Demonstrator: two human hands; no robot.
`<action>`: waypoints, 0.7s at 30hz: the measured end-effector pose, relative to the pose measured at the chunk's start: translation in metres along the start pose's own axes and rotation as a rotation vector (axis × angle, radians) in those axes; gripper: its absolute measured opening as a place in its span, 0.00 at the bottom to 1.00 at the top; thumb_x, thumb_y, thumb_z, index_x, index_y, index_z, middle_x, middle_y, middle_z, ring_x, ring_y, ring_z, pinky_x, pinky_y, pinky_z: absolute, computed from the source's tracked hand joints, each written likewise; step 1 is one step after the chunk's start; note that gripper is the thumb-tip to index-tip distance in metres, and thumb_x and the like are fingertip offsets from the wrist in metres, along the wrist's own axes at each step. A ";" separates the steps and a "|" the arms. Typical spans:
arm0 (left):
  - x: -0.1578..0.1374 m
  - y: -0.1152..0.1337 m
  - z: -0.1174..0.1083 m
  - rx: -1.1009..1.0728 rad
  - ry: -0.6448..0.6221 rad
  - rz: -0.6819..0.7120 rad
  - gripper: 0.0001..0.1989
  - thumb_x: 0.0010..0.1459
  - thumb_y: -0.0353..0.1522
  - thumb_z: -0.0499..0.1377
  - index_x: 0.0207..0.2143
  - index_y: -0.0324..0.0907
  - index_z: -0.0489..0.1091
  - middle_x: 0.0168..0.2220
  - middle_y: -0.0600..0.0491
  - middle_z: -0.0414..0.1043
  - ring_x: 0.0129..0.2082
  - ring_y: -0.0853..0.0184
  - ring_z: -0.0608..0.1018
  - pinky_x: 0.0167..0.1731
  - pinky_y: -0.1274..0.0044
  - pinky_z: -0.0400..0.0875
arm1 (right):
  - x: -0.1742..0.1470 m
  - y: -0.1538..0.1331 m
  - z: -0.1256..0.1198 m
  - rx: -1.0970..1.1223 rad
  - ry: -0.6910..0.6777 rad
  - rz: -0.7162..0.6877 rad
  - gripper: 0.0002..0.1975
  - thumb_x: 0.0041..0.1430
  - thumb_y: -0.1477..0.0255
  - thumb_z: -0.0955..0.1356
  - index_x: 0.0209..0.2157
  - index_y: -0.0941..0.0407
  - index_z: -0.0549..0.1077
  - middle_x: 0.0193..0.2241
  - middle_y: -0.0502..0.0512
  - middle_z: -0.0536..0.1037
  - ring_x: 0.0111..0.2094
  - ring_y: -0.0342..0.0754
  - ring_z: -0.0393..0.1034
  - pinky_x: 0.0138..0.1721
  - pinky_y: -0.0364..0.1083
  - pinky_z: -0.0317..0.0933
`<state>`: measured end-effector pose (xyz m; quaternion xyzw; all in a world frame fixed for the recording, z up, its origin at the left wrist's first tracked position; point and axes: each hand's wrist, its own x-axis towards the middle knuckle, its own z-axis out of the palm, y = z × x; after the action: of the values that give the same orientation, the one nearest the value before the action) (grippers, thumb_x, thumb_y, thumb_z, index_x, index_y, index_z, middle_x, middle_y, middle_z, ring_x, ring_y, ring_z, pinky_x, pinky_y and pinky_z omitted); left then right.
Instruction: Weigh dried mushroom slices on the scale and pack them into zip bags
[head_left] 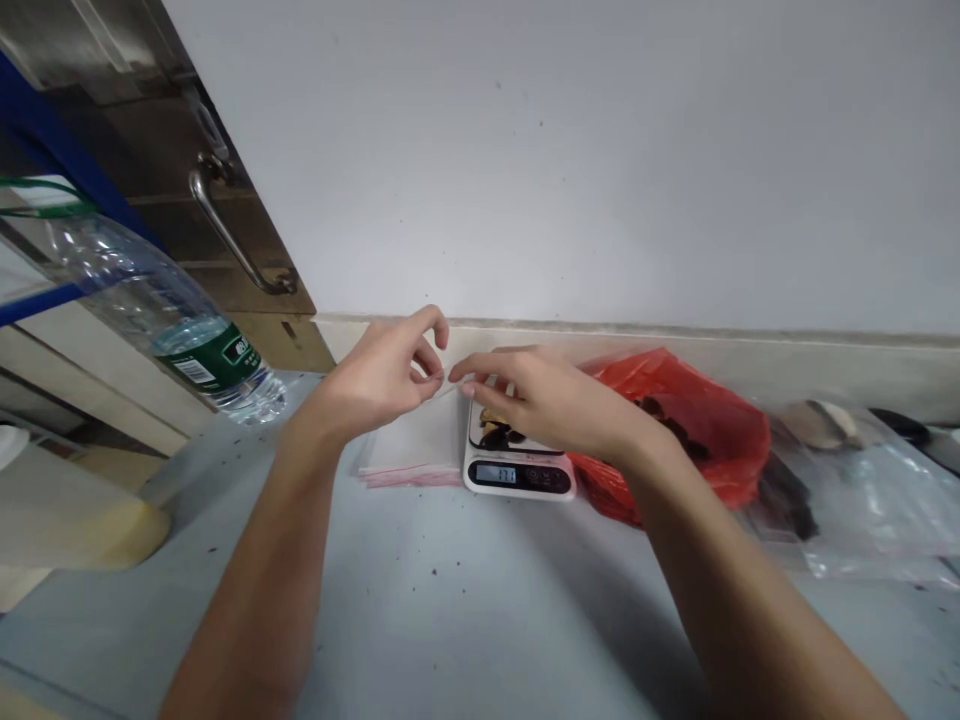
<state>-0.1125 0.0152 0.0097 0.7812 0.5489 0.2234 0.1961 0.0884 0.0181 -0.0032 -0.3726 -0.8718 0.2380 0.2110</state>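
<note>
My left hand point(390, 375) is closed in a pinch, with thumb and fingers on the thin edge of a clear plastic bag point(450, 388). My right hand point(525, 392) faces it with thumb and forefinger pinched on the same film; most of the bag is hard to make out. Below them lies a stack of clear zip bags point(412, 445) with red seal lines. Partly under my right hand stands a white kitchen scale point(519, 477), its display lit. Dark and yellowish dried pieces point(493, 428) rest on its plate.
A red plastic bag point(720, 440) holding dark dried pieces stands open right of the scale. Farther right lie clear bags point(877, 500) with dark contents. At left are a water bottle point(202, 340), a container with yellowish contents point(112, 530) and a metal handle point(240, 245). A white wall point(585, 170) rises behind.
</note>
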 end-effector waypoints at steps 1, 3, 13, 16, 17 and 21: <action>0.001 0.002 0.002 -0.005 0.049 0.033 0.10 0.53 0.32 0.60 0.36 0.47 0.61 0.30 0.56 0.78 0.32 0.64 0.81 0.29 0.77 0.72 | 0.002 0.000 0.003 0.005 0.010 0.020 0.13 0.71 0.70 0.63 0.44 0.54 0.80 0.34 0.52 0.82 0.32 0.46 0.73 0.36 0.44 0.60; 0.002 0.005 0.005 0.007 0.169 0.124 0.09 0.53 0.30 0.60 0.34 0.46 0.61 0.30 0.57 0.77 0.32 0.66 0.81 0.32 0.77 0.74 | 0.005 0.000 0.007 -0.004 0.059 0.123 0.15 0.71 0.69 0.63 0.35 0.56 0.79 0.25 0.51 0.77 0.26 0.45 0.68 0.32 0.44 0.57; -0.008 0.006 -0.003 0.079 -0.058 0.246 0.51 0.46 0.52 0.71 0.70 0.52 0.57 0.74 0.48 0.55 0.72 0.49 0.61 0.67 0.62 0.61 | 0.008 0.009 0.006 0.205 0.378 0.134 0.06 0.52 0.78 0.69 0.23 0.56 0.74 0.23 0.50 0.77 0.29 0.47 0.72 0.32 0.44 0.61; -0.007 0.004 0.001 0.081 -0.190 0.205 0.62 0.44 0.55 0.71 0.75 0.52 0.45 0.77 0.48 0.42 0.75 0.47 0.51 0.70 0.62 0.56 | 0.007 0.008 0.006 0.259 0.363 0.066 0.10 0.54 0.69 0.73 0.23 0.55 0.72 0.23 0.49 0.76 0.30 0.47 0.72 0.32 0.44 0.61; -0.006 0.004 0.002 0.079 -0.191 0.202 0.60 0.46 0.54 0.70 0.75 0.51 0.45 0.77 0.48 0.44 0.75 0.48 0.52 0.69 0.62 0.56 | 0.007 0.008 0.006 0.267 0.352 0.054 0.12 0.54 0.67 0.74 0.23 0.55 0.72 0.23 0.49 0.75 0.30 0.47 0.72 0.31 0.44 0.60; -0.005 0.005 0.000 0.144 -0.134 0.165 0.42 0.55 0.50 0.64 0.69 0.50 0.59 0.70 0.48 0.63 0.68 0.49 0.67 0.64 0.63 0.64 | 0.007 0.011 0.005 0.251 0.352 0.140 0.12 0.63 0.62 0.69 0.29 0.54 0.70 0.23 0.47 0.73 0.25 0.44 0.66 0.29 0.44 0.58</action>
<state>-0.1106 0.0088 0.0118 0.8490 0.4829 0.1461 0.1570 0.0868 0.0288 -0.0120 -0.4388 -0.7571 0.2899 0.3876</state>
